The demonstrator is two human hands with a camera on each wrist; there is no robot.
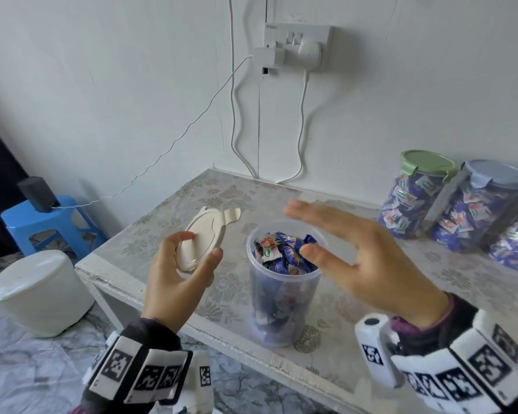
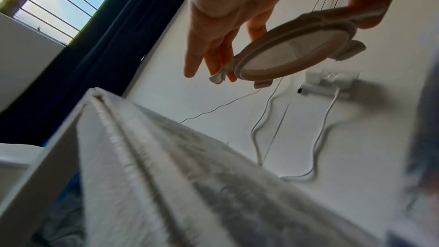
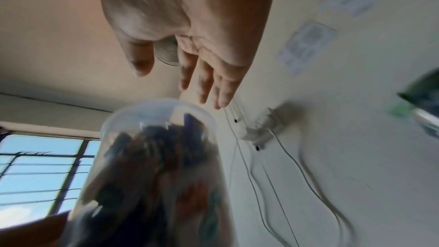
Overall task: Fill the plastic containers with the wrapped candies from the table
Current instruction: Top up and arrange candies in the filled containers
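A clear plastic container (image 1: 281, 297) stands near the table's front edge, filled to the rim with blue wrapped candies (image 1: 281, 252); the right wrist view shows the same container (image 3: 152, 166) from below. My left hand (image 1: 183, 273) holds a beige round lid (image 1: 202, 240) with clip tabs, tilted, in the air to the left of the container. In the left wrist view the lid (image 2: 292, 52) sits between thumb and fingers. My right hand (image 1: 353, 252) hovers open just right of and above the container's rim, fingers straight, holding nothing.
Three lidded containers full of candies stand at the table's right: one with a green lid (image 1: 413, 192), one with a blue lid (image 1: 479, 207), one cut off by the frame edge. A white bucket (image 1: 39, 291) and blue stool (image 1: 51, 225) stand left. Cables (image 1: 237, 130) hang from a wall socket (image 1: 296, 46).
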